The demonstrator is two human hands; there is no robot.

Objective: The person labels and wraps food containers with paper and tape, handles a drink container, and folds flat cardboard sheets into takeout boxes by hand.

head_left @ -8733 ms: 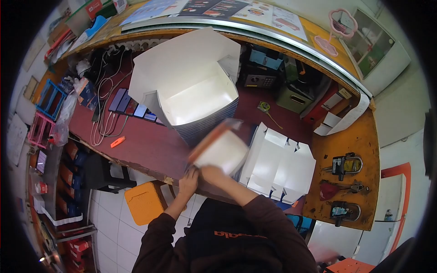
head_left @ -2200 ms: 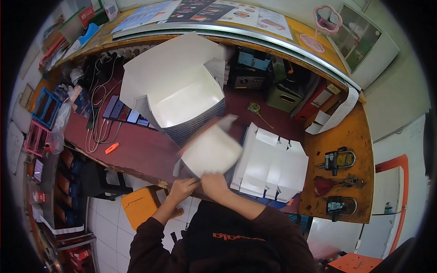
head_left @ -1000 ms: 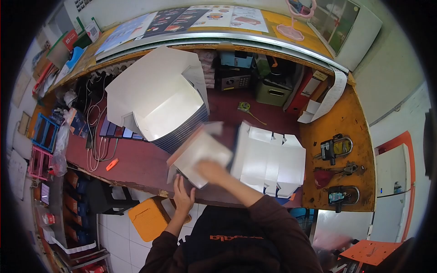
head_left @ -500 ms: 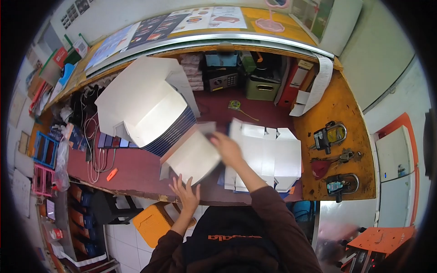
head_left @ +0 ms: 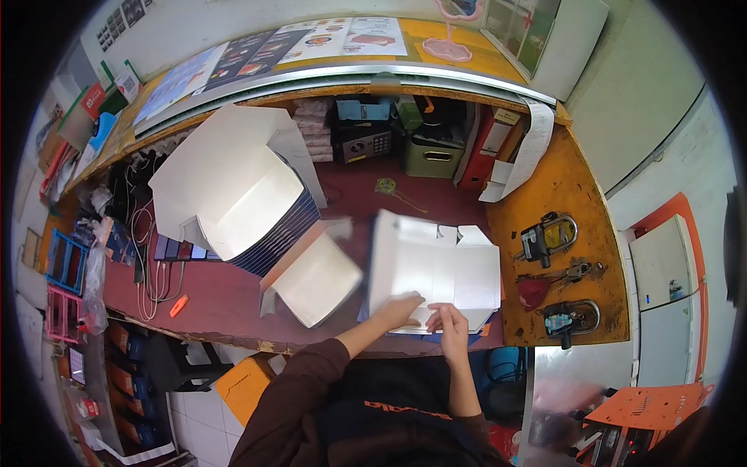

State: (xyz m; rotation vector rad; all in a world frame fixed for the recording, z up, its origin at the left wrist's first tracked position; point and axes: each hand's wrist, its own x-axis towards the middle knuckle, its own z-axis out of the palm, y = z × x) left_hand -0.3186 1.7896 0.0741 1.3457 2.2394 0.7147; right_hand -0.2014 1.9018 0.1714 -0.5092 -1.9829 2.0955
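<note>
A flat, unfolded paper box (head_left: 455,268), white inside, lies on the stack at the right of the desk, its left panel tilted up and blurred. My left hand (head_left: 398,311) is closed at the front left corner of this box, fingers pointing right. Close beside it, my right hand (head_left: 451,323) has its fingers bent around the front flap. To the left sits a folded box (head_left: 319,280) with an open white interior and a raised flap. It touches a tall stack of nested boxes (head_left: 261,198) with dark blue striped outsides.
A tape measure (head_left: 385,185) lies behind the boxes, near a green tin (head_left: 434,158) and a small safe (head_left: 366,146). Padlocks (head_left: 547,236) and keys (head_left: 576,270) rest on the wooden side at right. An orange cutter (head_left: 179,305) and white cables (head_left: 148,268) are at left.
Both hands have left the folded box and moved right to the flat box. Its left panel has been raised. The folded box stays beside the nested stack.
</note>
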